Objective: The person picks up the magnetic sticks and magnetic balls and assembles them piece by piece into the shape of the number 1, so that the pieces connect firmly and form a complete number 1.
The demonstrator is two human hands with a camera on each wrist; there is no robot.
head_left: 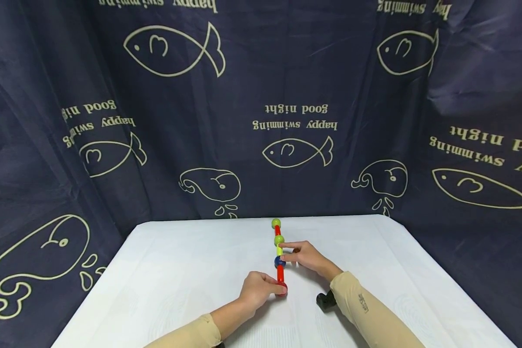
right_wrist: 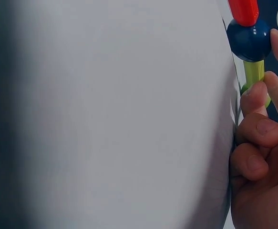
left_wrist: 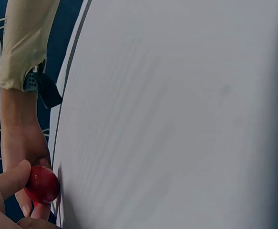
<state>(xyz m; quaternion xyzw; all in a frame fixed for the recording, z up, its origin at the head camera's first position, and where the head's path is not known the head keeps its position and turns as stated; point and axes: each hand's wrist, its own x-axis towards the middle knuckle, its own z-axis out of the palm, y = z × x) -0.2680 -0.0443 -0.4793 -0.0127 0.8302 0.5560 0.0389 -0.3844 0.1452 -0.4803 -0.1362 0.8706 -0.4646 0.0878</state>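
A straight chain of balls and rods lies on the table, pointing away from me. From the far end, the head view shows a green ball (head_left: 276, 223), a red rod (head_left: 278, 230), another green ball (head_left: 279, 239), a yellow-green rod (head_left: 280, 251), a blue ball (head_left: 278, 262) and a red rod (head_left: 280, 275). At the near end is a red ball (left_wrist: 42, 185), pinched between thumb and fingers of my left hand (head_left: 256, 291). My right hand (head_left: 308, 257) holds the chain from the right, its fingers at the yellow-green rod and the blue ball. Its other fingers are curled.
White cloth covers the table (head_left: 191, 256). Behind and beside it hangs a dark blue curtain (head_left: 243, 96) with fish and whale drawings. A black device (head_left: 326, 301) sits at the right wrist, by the beige sleeve (head_left: 369, 309).
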